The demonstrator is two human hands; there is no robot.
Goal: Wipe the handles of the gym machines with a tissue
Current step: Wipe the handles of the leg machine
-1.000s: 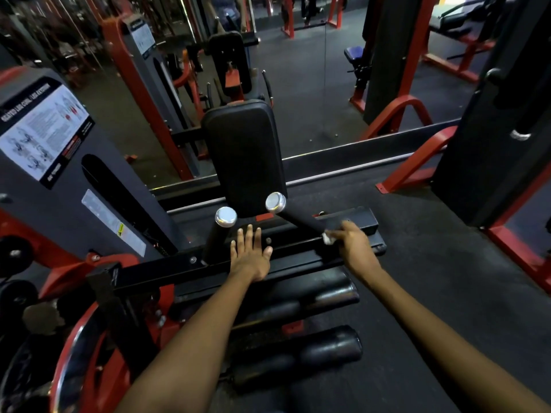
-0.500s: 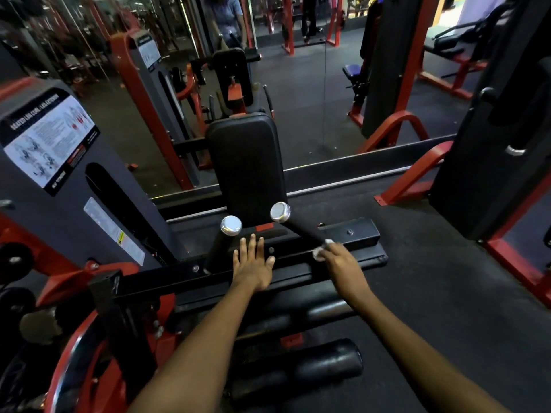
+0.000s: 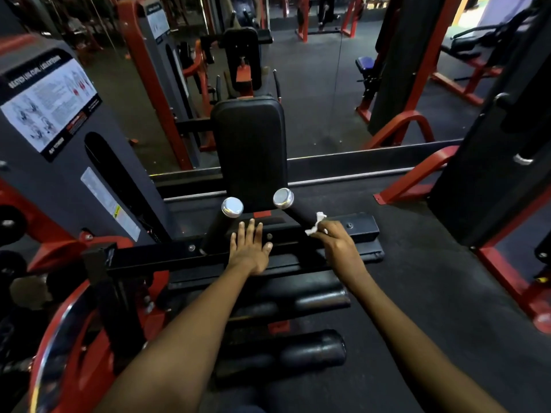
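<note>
Two black handles with shiny round end caps stick up from the leg machine's seat: the left handle and the right handle. My right hand pinches a crumpled white tissue against the lower part of the right handle. My left hand lies flat with straight fingers on the black seat frame, between the two handles.
The black back pad stands behind the handles, with a mirror behind it. A grey weight stack cover with an instruction label is at the left. Black foam rollers lie below my arms. Red machine frames stand to the right.
My right hand has slid the tissue a little up along the right handle toward its cap. My left hand has stayed flat on the frame. The camera has tilted slightly.
</note>
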